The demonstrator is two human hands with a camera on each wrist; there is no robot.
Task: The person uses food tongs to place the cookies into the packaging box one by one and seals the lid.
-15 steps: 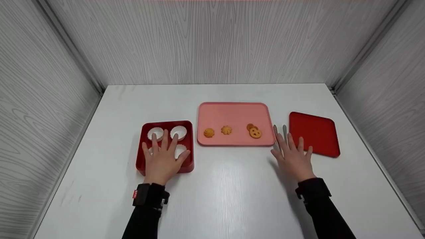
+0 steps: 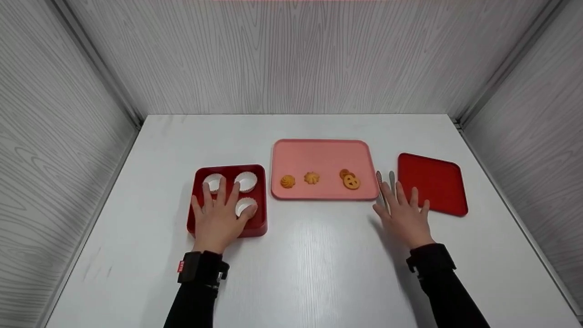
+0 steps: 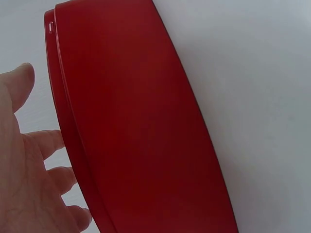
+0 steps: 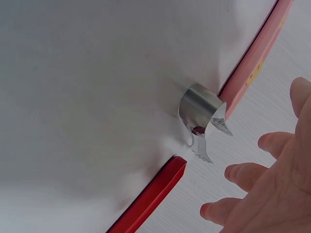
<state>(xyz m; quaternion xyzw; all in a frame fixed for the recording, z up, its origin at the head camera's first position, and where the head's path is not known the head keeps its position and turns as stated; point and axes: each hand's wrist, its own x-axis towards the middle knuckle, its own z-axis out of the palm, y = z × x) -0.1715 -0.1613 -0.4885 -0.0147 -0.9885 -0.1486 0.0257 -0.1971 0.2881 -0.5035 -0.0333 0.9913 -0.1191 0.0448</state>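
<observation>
My left hand, fingers spread, is over a deep red box holding white paper baking cups; its palm hides part of the inside. In the left wrist view the box's outer wall stands beside the fingers, and nothing is gripped. Between the pink tray and a flat red tray, my right hand hovers with spread fingers. Just beyond its fingertips lie metal tongs, partly covered by the hand in the head view. The right hand holds nothing.
A pink tray lies at the middle back. On it are a swirled cookie, a flower-shaped cookie and a pretzel-shaped cookie overlapping another. Grey wood-grain walls enclose the white table at the back and sides.
The left hand has shifted slightly to the left over the box, uncovering more of the near right paper cup. The right hand stays almost still.
</observation>
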